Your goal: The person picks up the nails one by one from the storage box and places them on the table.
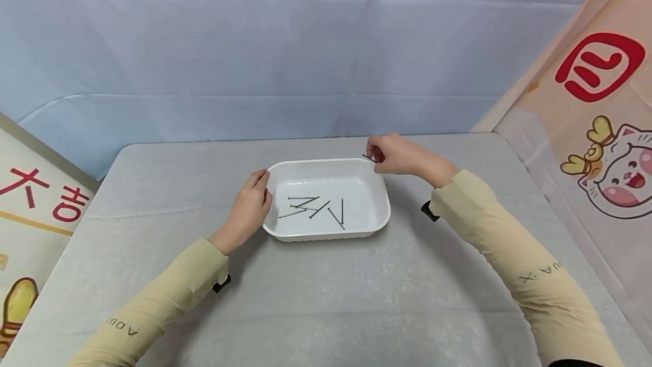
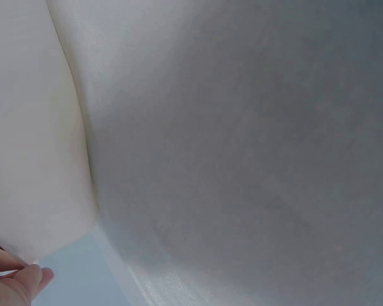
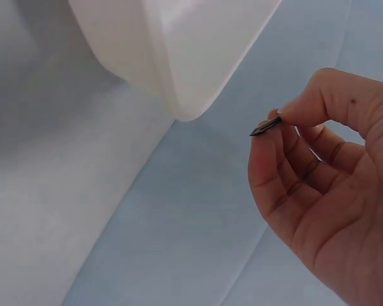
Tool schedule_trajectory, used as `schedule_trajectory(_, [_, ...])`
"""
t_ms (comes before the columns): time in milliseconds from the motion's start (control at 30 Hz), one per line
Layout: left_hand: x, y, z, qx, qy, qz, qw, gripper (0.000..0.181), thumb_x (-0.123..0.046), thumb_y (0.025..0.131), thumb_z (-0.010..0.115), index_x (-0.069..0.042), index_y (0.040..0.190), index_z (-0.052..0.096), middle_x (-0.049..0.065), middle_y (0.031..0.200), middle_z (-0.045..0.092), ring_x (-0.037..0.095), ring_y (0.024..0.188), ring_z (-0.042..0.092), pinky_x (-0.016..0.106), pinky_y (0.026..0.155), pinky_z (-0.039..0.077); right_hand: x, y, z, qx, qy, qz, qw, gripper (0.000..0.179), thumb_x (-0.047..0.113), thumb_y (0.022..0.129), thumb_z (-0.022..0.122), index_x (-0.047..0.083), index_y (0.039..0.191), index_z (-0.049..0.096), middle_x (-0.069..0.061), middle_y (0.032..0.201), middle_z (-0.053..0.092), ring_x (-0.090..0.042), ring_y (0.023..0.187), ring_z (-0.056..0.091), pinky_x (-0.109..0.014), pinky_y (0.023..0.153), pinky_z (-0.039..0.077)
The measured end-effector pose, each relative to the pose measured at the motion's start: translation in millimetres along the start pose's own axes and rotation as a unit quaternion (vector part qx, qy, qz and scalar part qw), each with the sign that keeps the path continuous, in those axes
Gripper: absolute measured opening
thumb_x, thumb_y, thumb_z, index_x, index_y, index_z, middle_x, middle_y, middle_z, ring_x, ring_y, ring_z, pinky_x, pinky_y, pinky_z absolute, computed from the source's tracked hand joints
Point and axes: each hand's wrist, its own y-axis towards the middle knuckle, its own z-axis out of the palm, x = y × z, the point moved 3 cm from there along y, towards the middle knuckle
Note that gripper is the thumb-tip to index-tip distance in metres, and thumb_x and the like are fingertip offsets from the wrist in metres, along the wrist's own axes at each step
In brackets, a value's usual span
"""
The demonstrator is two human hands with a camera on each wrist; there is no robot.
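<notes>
A white rectangular tray [image 1: 326, 168] with rounded corners stands on the table, and several dark nails [image 1: 320, 209] lie scattered on its bottom. My left hand [image 1: 248, 208] grips the tray's left rim, thumb on top; the left wrist view catches only part of that hand [image 2: 16, 280] at its lower left corner. Just beyond the tray's back right corner, my right hand [image 1: 394, 154] pinches a single nail [image 1: 369, 158]. In the right wrist view the pointed end of this nail [image 3: 265, 126] sticks out between thumb and forefinger, apart from the tray.
The grey cloth-covered table [image 1: 326, 293] reaches back to a pale blue cloth wall [image 1: 305, 61]. A printed panel [image 1: 601, 146] rises along the right side, and another printed panel [image 1: 35, 214] stands on the left.
</notes>
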Motion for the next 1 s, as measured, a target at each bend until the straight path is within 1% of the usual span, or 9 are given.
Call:
schedule_trajectory(233, [-0.7, -0.9, -0.3, -0.001, 0.002, -0.001, 1.0, 0.04, 0.004, 0.086, 0.048, 0.015, 0.124, 0.046, 0.026, 0.125, 0.046, 0.035, 0.111, 0.051, 0.041, 0.086, 0.048, -9.4, -5.7, -0.5, -0.015, 0.006, -0.004, 0.9999, 0.018, -0.001, 0.073, 0.056, 0.0, 0.091, 0.054, -0.007, 0.074, 0.052, -0.02, 0.067, 0.046, -0.03, 0.06, 0.039])
schedule_trajectory(500, [-0.2, -1.6, 0.6, 0.001, 0.002, -0.003, 1.0, 0.04, 0.003, 0.087, 0.046, 0.015, 0.125, 0.045, 0.026, 0.126, 0.046, 0.035, 0.112, 0.05, 0.041, 0.086, 0.047, -16.2, -14.1, -2.8, -0.036, 0.031, -0.008, 0.9989, 0.019, -0.002, 0.073, 0.055, -0.001, 0.091, 0.055, -0.006, 0.074, 0.053, -0.019, 0.069, 0.049, -0.03, 0.061, 0.041])
schedule_trajectory(733, [-0.1, -1.9, 1.2, 0.001, 0.002, -0.003, 1.0, 0.039, 0.004, 0.087, 0.046, 0.015, 0.124, 0.046, 0.027, 0.126, 0.046, 0.036, 0.112, 0.049, 0.041, 0.086, 0.047, -24.8, -20.5, -2.1, -0.045, 0.05, 0.009, 0.9977, 0.015, -0.001, 0.075, 0.055, -0.001, 0.09, 0.054, -0.006, 0.075, 0.053, -0.019, 0.07, 0.049, -0.03, 0.06, 0.041])
schedule_trajectory(1000, [-1.0, -2.3, 1.0, 0.002, 0.003, -0.006, 1.0, 0.039, 0.004, 0.087, 0.046, 0.015, 0.124, 0.046, 0.026, 0.126, 0.046, 0.035, 0.112, 0.05, 0.041, 0.087, 0.047, -36.7, -27.0, -0.5, -0.05, 0.07, 0.032, 0.9958, 0.018, 0.0, 0.077, 0.057, -0.004, 0.095, 0.054, -0.01, 0.08, 0.054, -0.022, 0.074, 0.051, -0.031, 0.062, 0.044])
